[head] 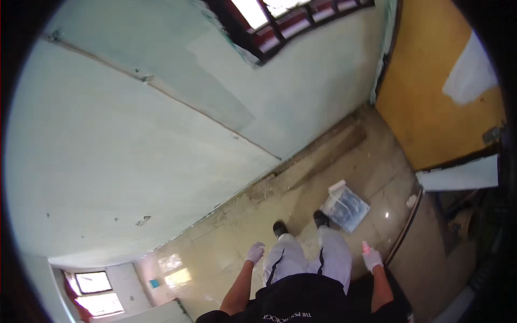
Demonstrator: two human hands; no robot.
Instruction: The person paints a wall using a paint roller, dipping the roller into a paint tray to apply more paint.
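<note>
My left hand (255, 253), in a thin white glove, hangs beside my left leg; its fingers look curled, and whether anything is in them cannot be told. In my right hand (371, 258), gloved too, is a small pink-red object (365, 247), too blurred to name. In front of my feet a paint tray (350, 210) with whitish residue lies on the tiled floor. A paint roller (337, 186) with a white sleeve rests at the tray's far left corner, its frame across the tray. My right shoe is close against the tray.
A pale green wall (161, 153) with patchy paint runs along the left, under a barred window (278, 32). An orange-yellow door (436, 89) stands at the right. Near it are a doorway with a raised edge (404, 228) and a small white lump (411, 201). A blue object (154, 283) lies farther off.
</note>
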